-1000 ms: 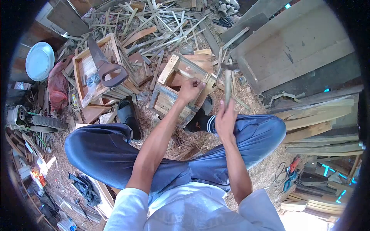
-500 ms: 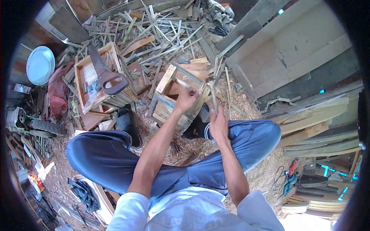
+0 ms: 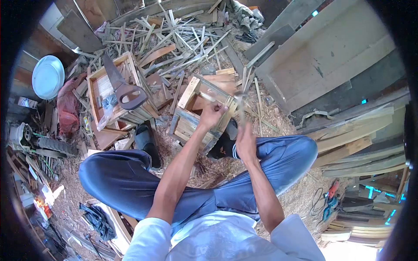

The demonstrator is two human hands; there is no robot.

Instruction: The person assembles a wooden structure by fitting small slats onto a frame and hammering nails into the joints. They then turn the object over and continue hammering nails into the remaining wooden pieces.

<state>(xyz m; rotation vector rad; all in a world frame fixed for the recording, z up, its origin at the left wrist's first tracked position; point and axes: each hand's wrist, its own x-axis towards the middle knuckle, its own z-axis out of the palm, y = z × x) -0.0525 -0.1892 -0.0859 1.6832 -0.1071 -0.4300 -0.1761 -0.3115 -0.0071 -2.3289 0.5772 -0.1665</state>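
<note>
A small wooden crate (image 3: 185, 124) stands tilted between my feet, its open top showing a brown inside. My left hand (image 3: 211, 115) rests at the crate's right rim with thumb and fingers pinched together; what they hold is too small to make out. A pale strip of wood (image 3: 206, 96) shows just beyond those fingers. In my right hand (image 3: 246, 142) is the handle of a hammer (image 3: 240, 96), smeared by motion. The hammer's head is beside the crate's right rim, close to my left fingertips.
A handsaw (image 3: 126, 93) lies across a second wooden crate (image 3: 92, 93) holding a plastic bag. Behind is a heap of wood offcuts (image 3: 178, 41). Large boards (image 3: 326, 61) lean at the right above stacked planks (image 3: 357, 135). A power tool (image 3: 330, 204) with a cord lies lower right.
The hammer in my right hand was sharp before and is blurred now, its head slightly lower. My left hand stays pinched at the crate's rim. The whole view has shifted a little.
</note>
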